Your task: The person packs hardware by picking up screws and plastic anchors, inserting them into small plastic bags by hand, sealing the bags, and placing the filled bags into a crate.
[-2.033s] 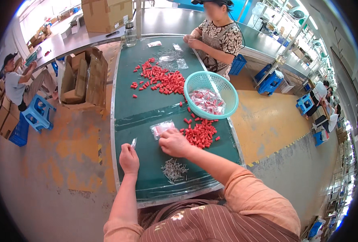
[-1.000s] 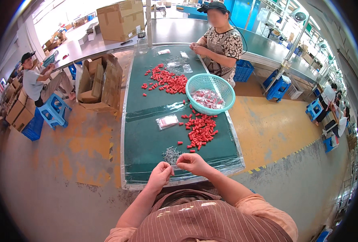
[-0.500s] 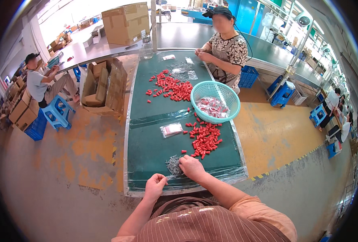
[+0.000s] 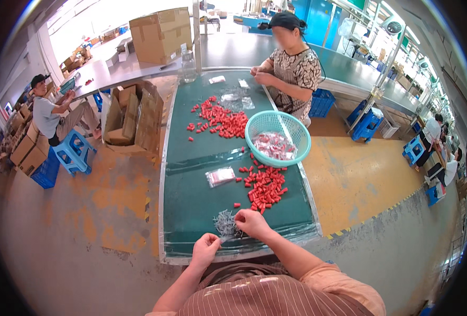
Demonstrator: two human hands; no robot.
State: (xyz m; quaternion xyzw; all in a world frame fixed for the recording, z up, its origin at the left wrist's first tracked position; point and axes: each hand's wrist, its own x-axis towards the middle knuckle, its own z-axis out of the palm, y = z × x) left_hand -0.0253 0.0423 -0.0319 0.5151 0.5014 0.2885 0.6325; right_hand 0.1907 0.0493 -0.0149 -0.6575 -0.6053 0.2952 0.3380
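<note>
At the near end of the green table (image 4: 191, 210), my left hand (image 4: 206, 249) pinches what looks like a small clear plastic bag (image 4: 225, 239) between thumb and fingers. My right hand (image 4: 251, 223) is closed at the right edge of a pile of small grey metal screws or nails (image 4: 224, 223). Its fingertips point down, and whatever they hold is hidden. Just beyond my right hand lies a heap of red plastic caps or plugs (image 4: 266, 188). Farther up on the left are filled clear packets (image 4: 220, 177), one on another.
A turquoise basket (image 4: 303, 142) of filled packets stands at the table's right edge. Beyond it are another red heap (image 4: 225, 122) and a co-worker (image 4: 292, 66) with both hands together. An opened carton (image 4: 146, 124) stands left of the table; another person sits on a blue stool (image 4: 74, 151).
The whole view has shifted slightly. Both my hands stay at nearly the same spots by the metal pile, the left still pinching the clear plastic. The co-worker's head has turned a little.
</note>
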